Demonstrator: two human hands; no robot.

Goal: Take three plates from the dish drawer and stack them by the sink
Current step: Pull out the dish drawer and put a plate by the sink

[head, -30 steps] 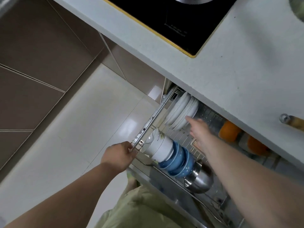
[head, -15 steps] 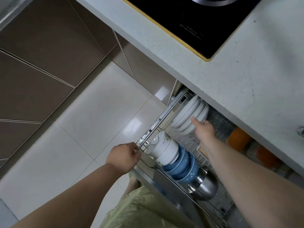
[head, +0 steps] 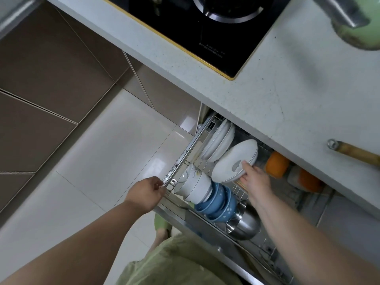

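The dish drawer [head: 185, 153] stands pulled out under the counter. My right hand [head: 256, 178] grips a white plate [head: 234, 161] by its lower rim, tilted and lifted clear of the rack. Several white plates [head: 219, 140] still stand on edge in the rack behind it. My left hand [head: 147, 192] is closed on the drawer's front left corner by the metal rail.
White bowls [head: 195, 185], blue bowls [head: 219, 203] and a steel bowl [head: 245, 224] lie in the drawer front. Orange items [head: 276, 164] sit deeper in. Above is a grey counter [head: 287, 99] with a black hob [head: 205, 27], a green pot [head: 357, 27] and a wooden handle [head: 357, 153].
My right hand took hold of one plate and pulled it out of the row toward me. The view shifted up the counter. My left hand stayed on the drawer corner.
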